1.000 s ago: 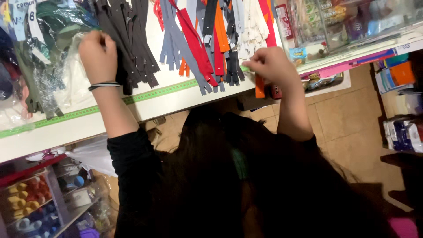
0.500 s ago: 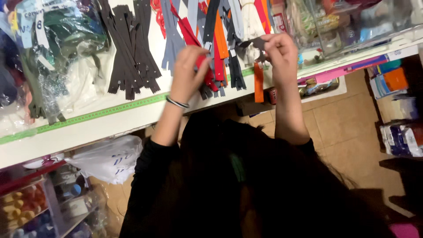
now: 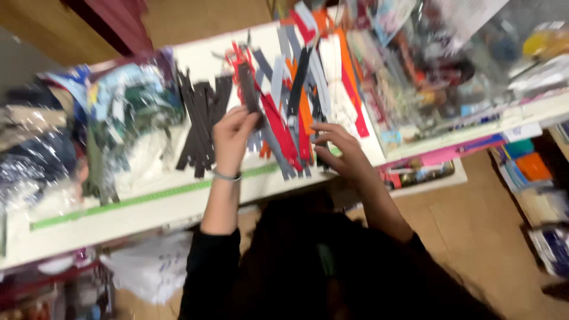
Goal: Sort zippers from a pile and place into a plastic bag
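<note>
Head view: the left hand (image 3: 232, 137) has its grip pinched on a dark zipper (image 3: 249, 89) at its lower end, the strip running toward 12 o'clock over the white tabletop (image 3: 148, 207). The right hand (image 3: 341, 155), fingers spread, presses on the mixed zipper pile (image 3: 296, 118). Zippers look light, limp and slippery; best held near an end.

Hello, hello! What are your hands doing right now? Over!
Left hand pinching a dark zipper. Right hand spread on the mixed zipper pile. Black zipper stack beside the left hand, on the white counter.
</note>
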